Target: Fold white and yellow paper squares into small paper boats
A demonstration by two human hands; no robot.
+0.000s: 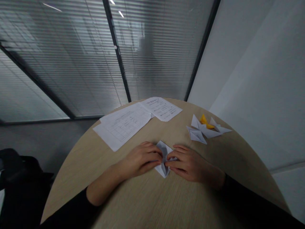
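Though partly hidden, folded white paper in left hand and right hand

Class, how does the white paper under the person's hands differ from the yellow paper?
Colour: the white paper is plain white; the yellow paper is orange-yellow.
Handling: the left hand and right hand touch the white paper; neither touches the yellow paper.
Surroundings: the yellow paper sits among white folded pieces; the white paper is apart from them.
Shared: both are folded.
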